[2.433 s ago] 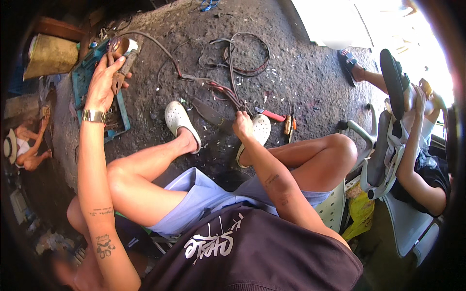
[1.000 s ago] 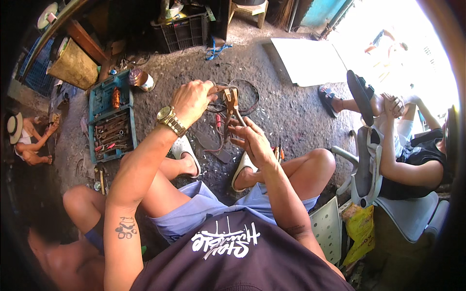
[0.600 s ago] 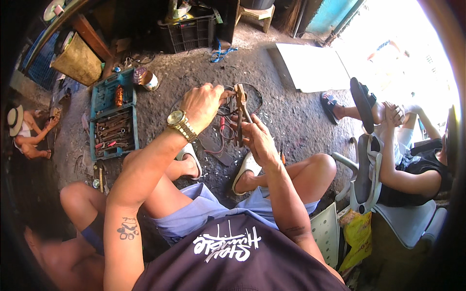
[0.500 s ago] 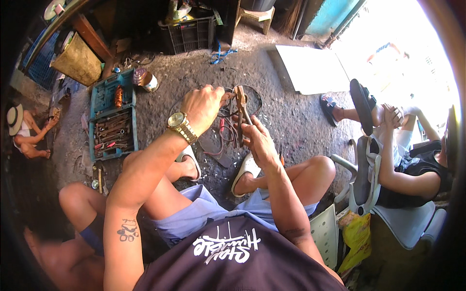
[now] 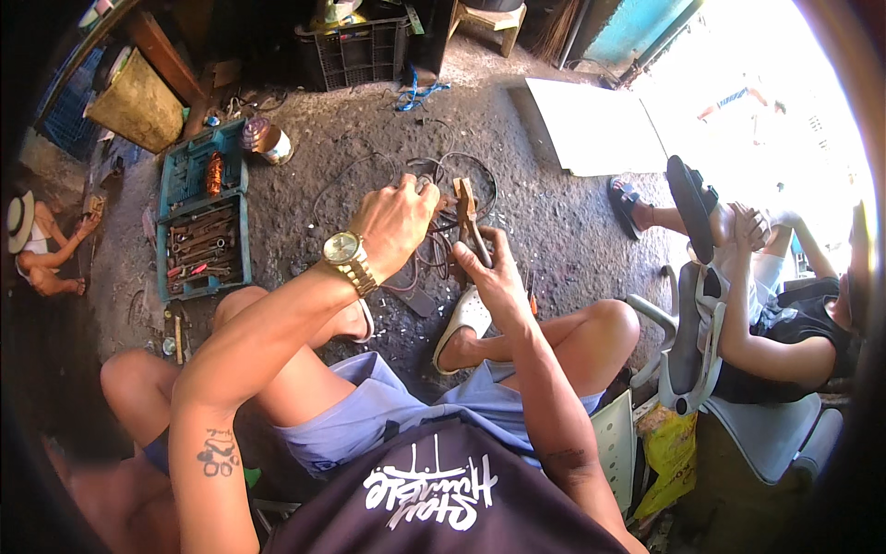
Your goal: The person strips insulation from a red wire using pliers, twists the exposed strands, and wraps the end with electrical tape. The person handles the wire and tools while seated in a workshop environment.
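My right hand is wrapped round the handles of a pair of pliers, whose jaws point away from me. Just left of the jaws is my left hand, its fingers closed and curled down. Whatever it pinches, a small dark piece by the fingertips, is too hidden to name. A gold wristwatch circles my left wrist. Below and beyond both hands a dark cable lies in loose loops on the rough ground, partly covered by my hands.
Left of me lies an open teal toolbox with wrenches, beside a tin can. A white panel lies at the far right. A seated person is close on my right; another with a hat crouches at far left. A black crate stands ahead.
My left hand has come slightly nearer to me and its elbow has swung outward left. The pliers have shifted a little right and nearer, still in my right hand.
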Demonstrator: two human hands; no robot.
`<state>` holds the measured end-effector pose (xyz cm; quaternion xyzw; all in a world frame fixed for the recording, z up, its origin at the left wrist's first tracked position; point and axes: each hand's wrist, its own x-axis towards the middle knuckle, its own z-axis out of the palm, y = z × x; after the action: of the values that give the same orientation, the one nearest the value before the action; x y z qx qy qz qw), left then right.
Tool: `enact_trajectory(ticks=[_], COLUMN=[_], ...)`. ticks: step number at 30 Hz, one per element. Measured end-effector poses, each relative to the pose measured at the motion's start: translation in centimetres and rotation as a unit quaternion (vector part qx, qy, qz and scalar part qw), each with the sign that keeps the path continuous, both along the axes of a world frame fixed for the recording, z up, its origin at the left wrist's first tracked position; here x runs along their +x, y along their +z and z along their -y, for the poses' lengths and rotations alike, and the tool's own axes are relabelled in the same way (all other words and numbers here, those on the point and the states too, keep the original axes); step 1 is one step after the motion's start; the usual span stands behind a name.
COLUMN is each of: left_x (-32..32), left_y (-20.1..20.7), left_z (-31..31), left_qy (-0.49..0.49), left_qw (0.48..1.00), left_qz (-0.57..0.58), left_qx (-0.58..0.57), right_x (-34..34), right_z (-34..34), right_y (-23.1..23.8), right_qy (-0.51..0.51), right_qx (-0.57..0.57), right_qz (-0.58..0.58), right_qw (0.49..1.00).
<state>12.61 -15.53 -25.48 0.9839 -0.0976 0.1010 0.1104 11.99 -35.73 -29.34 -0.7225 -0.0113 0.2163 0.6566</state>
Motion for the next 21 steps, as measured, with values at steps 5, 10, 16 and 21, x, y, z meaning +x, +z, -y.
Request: enact_trajectory(ticks=[5,10,16,21], left_x=[-0.2,-0.6,-1.0,0.7], left_y=[-1.3,-1.8,-2.4,-3.1], left_z=[0.6,-0.2,0.1,0.0], left_qy=[0.003,-0.036,-0.044,-0.073], left_qw=[1.0,0.998,0.998,0.973], left_qz=[0.002,0.023,0.003,-0.086], left_qx=[0.003,-0.035,-0.042,-0.204], right_x=[-0.4,-1.1,-1.2,-2.5], right_z=[-0.1,-0.7,-1.4,-0.6], right_y=[-1.0,-3.1,-3.5,-3.1], right_qy=[0.041,-0.015,-0.026,-0.001], right_qx=[-0.117,-0.151,-0.034,0.263], right_qz=[-0.028,0.054,-0.067,-0.244], right_qw=[0.992,0.987,0.997,0.933])
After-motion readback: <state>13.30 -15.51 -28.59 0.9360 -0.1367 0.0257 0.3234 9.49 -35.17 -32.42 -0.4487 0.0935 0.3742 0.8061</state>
